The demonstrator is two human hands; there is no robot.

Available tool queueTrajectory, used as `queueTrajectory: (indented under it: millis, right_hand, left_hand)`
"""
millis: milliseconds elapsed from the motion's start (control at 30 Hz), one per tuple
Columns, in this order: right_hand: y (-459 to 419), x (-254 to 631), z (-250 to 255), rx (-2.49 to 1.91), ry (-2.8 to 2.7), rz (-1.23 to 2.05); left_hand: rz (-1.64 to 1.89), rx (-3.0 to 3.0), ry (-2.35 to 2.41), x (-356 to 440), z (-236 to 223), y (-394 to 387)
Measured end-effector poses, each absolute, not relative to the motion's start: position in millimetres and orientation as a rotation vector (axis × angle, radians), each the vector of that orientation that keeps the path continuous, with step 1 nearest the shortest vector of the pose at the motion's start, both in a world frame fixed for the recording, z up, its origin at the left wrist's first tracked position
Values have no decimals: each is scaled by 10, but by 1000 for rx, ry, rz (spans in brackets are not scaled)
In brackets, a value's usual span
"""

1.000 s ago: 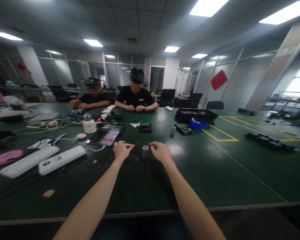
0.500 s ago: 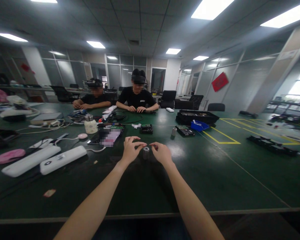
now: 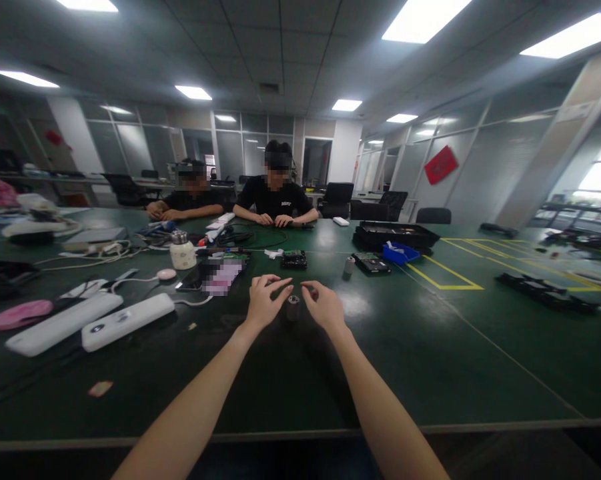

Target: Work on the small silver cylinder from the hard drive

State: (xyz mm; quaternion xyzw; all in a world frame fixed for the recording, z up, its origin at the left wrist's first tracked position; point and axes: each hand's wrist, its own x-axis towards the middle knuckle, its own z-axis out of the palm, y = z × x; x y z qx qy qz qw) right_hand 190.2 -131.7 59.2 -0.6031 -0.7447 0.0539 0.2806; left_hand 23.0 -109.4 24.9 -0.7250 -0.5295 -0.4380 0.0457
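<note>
- Green matting, smooth and faintly glossy, covers the desk (image 3: 290, 380); its near edge is a pale strip, and both bare forearms cross it toward the middle.
- Left hand (image 3: 263, 301) rests on the mat just left of a small grey cylinder (image 3: 293, 307), fingers loosely curled, thumb and forefinger reaching toward the top of it with a narrow gap between their tips; whether they touch it cannot be told.
- Right hand (image 3: 324, 305) mirrors it on the other side, fingers bent, thumb and forefinger drawn close together near the cylinder's upper rim; contact is not clear.
- The cylinder stands upright on the mat between the two hands, short, metallic-looking, dark at the top.
- Toward the left edge lie two long white power strips (image 3: 127, 321), rounded plastic bars, and a flat pink disc (image 3: 21, 314).
- Past the hands sit a phone with a blurred screen (image 3: 219, 275), a squat cream jar with a metal lid (image 3: 183, 252), a small dark circuit board (image 3: 293, 259) and a second grey cylinder (image 3: 349, 266).
- Further right, a blue plastic bin (image 3: 399, 252) sits just beside a shallow black tray (image 3: 395, 233), with yellow tape lines (image 3: 443, 273) marking the mat.
- At the far edge two people in black shirts (image 3: 275, 198) sit with their hands on the desk.
</note>
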Motion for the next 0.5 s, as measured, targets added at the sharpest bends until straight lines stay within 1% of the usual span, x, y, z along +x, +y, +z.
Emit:
queueTrajectory:
  millis: [267,500]
  right_hand:
    - [-1320,1859,554,-1519,-2122,136]
    - [-1150,1958,471,-1602,-2002,98]
  left_hand:
    - [-1203,-2215,-1731,223,244,-1104]
    - [-1064,-2255,-1770,232,229,-1131]
